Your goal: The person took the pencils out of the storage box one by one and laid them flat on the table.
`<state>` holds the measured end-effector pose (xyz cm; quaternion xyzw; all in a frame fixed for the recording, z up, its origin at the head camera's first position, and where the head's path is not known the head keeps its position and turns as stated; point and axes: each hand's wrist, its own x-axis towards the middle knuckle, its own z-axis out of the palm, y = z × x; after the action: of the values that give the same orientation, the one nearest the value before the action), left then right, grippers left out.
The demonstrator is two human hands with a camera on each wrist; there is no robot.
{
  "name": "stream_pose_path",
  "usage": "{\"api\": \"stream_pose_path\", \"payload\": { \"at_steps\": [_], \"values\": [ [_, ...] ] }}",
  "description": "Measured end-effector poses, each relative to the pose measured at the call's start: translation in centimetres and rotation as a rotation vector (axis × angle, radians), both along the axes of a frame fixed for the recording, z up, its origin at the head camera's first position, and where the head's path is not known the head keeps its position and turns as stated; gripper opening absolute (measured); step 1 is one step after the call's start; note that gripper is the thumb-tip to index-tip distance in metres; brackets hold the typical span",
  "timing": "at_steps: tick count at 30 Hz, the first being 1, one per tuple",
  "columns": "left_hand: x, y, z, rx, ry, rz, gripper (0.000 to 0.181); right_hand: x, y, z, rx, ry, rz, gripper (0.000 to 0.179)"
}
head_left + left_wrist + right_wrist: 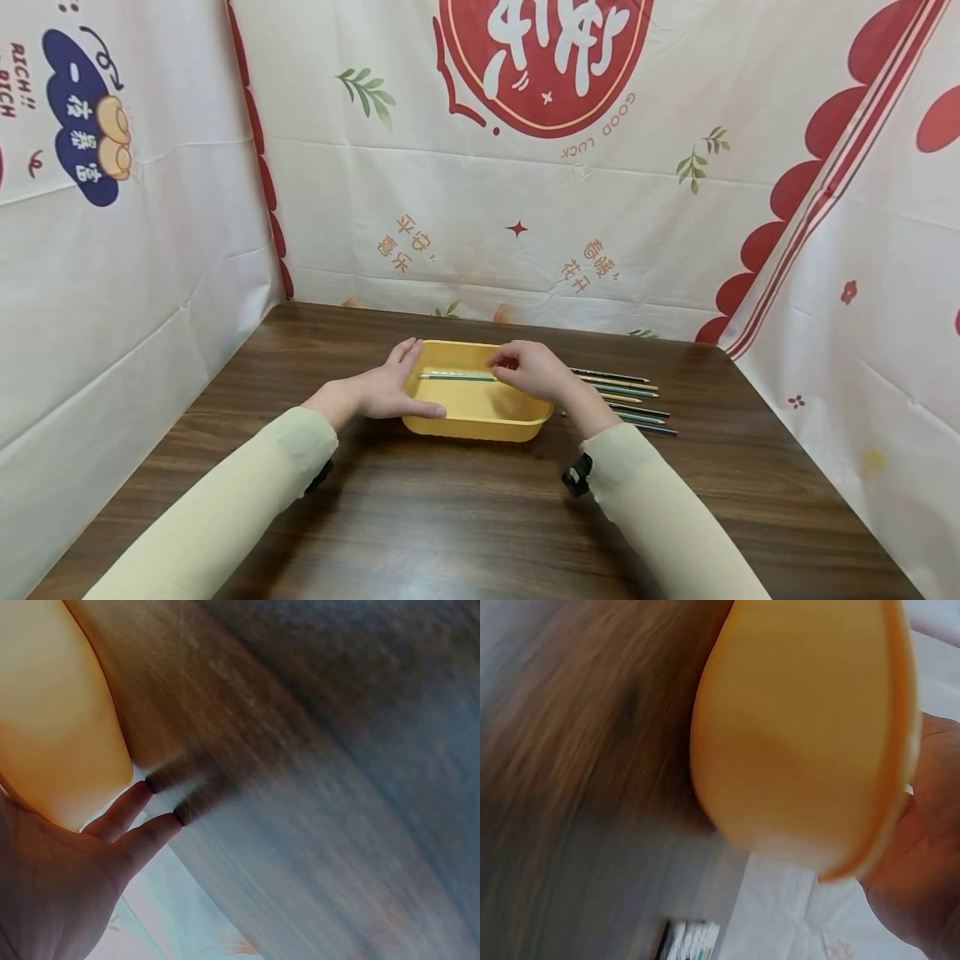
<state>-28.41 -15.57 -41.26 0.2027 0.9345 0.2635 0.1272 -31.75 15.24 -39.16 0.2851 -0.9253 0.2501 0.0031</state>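
Note:
A yellow plastic tray point(474, 427) sits mid-table. My left hand point(382, 392) rests against its left end, fingers straight along the side wall and thumb lying along the front wall. The left wrist view shows those straight fingers point(124, 817) beside the tray's wall point(60, 712). My right hand point(532, 371) hovers over the tray's right part and pinches one end of a green pencil point(453, 377), which lies level across the tray's inside. In the blurred right wrist view, the tray's underside point(802, 727) is seen with the right hand point(922, 855) behind it.
Several more pencils point(622, 400) lie side by side on the dark wooden table point(450, 517), just right of the tray. Printed cloth walls point(525, 208) close in the back and both sides.

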Motion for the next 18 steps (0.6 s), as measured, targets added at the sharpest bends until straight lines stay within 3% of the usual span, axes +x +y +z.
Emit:
{"api": "stream_pose_path", "payload": {
  "at_steps": [8, 14, 18],
  "values": [
    [0.0, -0.1, -0.4, 0.0, -0.003, 0.002, 0.142, -1.3, -2.9, -1.7, -0.008, -0.042, -0.004, 0.022],
    [0.0, -0.1, -0.3, -0.001, -0.005, -0.004, 0.143, -1.4, -3.7, -2.8, 0.005, -0.041, -0.036, 0.021],
    [0.0, 0.0, -0.3, -0.007, -0.005, -0.003, 0.143, -1.3, -3.8, -3.2, 0.019, -0.044, -0.016, 0.023]
  ]
}}
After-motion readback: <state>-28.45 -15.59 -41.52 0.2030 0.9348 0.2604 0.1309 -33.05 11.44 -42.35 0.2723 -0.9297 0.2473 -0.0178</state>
